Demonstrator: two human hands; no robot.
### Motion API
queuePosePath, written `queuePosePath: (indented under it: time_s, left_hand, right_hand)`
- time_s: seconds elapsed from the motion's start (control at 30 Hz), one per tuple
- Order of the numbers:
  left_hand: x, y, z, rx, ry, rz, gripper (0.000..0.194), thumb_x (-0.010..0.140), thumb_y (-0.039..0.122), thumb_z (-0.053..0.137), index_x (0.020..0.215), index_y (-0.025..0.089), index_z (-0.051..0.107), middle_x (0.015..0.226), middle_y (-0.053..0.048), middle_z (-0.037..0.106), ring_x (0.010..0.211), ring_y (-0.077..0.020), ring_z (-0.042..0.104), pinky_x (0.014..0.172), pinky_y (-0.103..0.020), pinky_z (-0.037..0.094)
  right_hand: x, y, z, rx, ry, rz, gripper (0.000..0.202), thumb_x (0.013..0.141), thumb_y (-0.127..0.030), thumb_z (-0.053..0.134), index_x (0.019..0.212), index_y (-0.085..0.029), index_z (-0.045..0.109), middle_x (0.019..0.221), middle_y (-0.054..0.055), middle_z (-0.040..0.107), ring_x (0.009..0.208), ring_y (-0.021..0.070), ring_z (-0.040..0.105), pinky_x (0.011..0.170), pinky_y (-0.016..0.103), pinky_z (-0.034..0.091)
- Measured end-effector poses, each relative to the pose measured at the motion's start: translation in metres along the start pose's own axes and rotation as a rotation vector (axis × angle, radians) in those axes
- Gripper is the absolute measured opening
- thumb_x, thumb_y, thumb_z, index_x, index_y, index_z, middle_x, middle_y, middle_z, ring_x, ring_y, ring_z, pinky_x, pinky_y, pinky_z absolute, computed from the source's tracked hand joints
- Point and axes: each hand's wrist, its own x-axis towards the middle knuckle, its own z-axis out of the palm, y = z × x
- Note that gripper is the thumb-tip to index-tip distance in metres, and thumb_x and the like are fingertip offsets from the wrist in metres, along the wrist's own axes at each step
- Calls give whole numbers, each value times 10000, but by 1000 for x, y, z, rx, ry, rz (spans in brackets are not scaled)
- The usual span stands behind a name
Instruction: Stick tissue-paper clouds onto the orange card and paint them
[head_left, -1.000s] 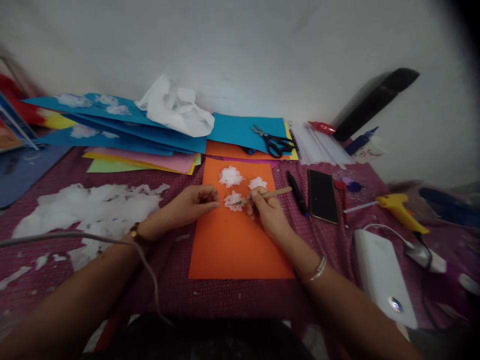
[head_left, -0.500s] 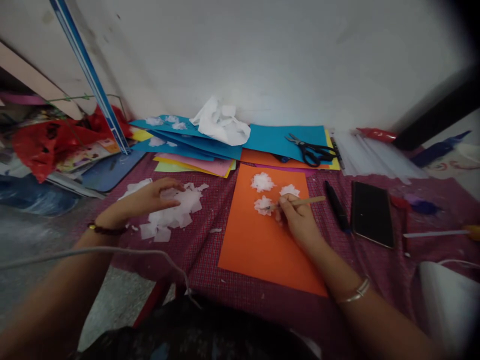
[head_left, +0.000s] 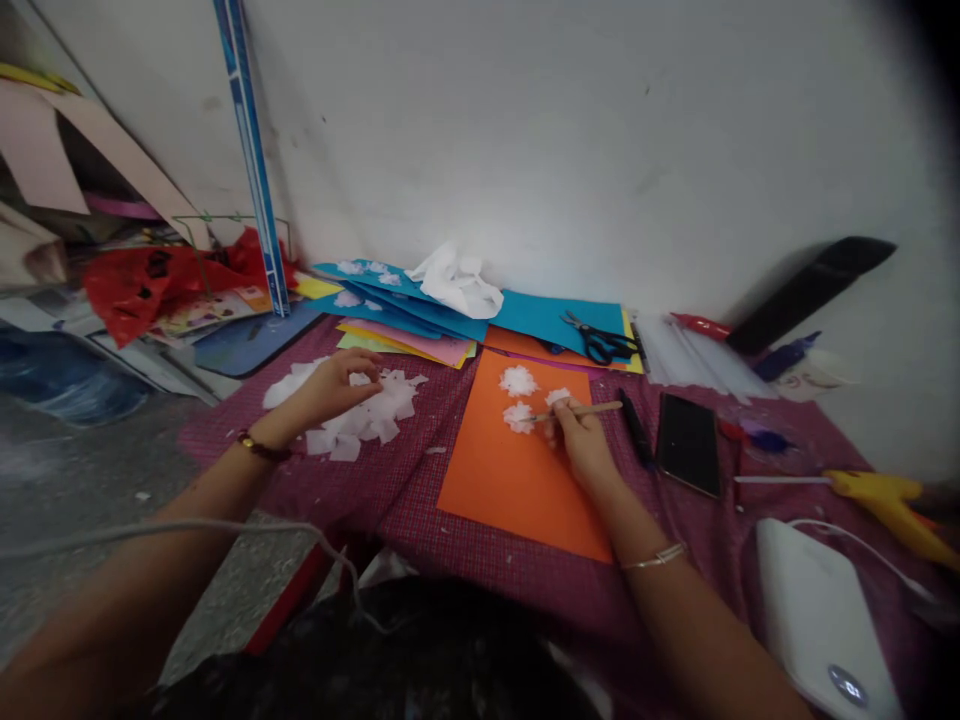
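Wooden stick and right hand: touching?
Touching. The head view shows the right hand pinching the wooden stick, which juts out on both sides of the grip.

So on your right you've got a phone (head_left: pixel 688 444), screen dark, with a black marker (head_left: pixel 636 430) just beside it. Further right there's a yellow glue gun (head_left: pixel 881 492) and a white power bank (head_left: pixel 821 605), display lit. Black-handled scissors (head_left: pixel 606 346) lie on your blue sheet (head_left: pixel 536 312), and some crumpled red plastic (head_left: pixel 146 295) sits way off left.
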Motion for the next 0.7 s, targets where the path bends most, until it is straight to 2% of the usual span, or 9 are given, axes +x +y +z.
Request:
queuePosePath:
  time_s: [0.07,0.13,0.23,0.33,0.47,0.6,0.7]
  left_hand:
    - [-1,14,-12,-62,16,-37,248,735,427,648,708,181,631,1041,-94,678,980,-239,619,893,-374,479]
    - [-3,30,-20,-186,-13,-116,231,726,407,665,733,180,620,854,-48,669,790,-183,617,738,-309,489]
    - [-2,55,-16,-415,-113,-204,195,712,349,691,754,181,602,688,7,616,615,-124,561,590,-242,439]
    - [8,77,10,-543,-221,-199,155,677,268,704,748,182,597,651,21,605,583,-110,547,562,-223,420]
    - [34,97,65,-621,-372,-155,124,692,240,708,745,175,617,617,32,586,545,-89,500,531,-206,365]
    - [60,107,112,-812,-529,-110,134,715,281,735,731,163,673,704,-9,650,631,-110,542,597,-218,405]
    - [70,107,131,-1122,-624,-148,204,710,313,747,837,154,735,808,-49,697,715,-135,588,681,-238,457]
  right_hand:
    - [-1,-3,0,42,4,28,351,826,-512,616,702,-201,508,518,-49,536,401,80,443,373,197,302]
    - [-2,-6,1,74,10,40,360,804,-526,630,710,-197,522,496,-56,520,391,78,436,373,195,310]
    - [-2,-10,3,85,5,30,379,782,-550,633,694,-195,530,454,-63,495,364,76,410,363,199,309]
    - [-2,-12,4,66,-20,4,398,787,-569,616,672,-199,523,434,-59,492,352,77,396,362,205,308]
    - [2,-10,2,64,-43,-5,444,782,-630,605,688,-204,524,457,-48,521,373,88,426,373,215,322]
    - [4,-8,-2,75,-19,22,452,802,-642,598,711,-205,528,492,-43,527,421,99,462,403,219,356]
    - [4,-9,-5,99,-35,38,438,817,-625,596,724,-201,536,505,-38,536,445,105,477,418,220,367]
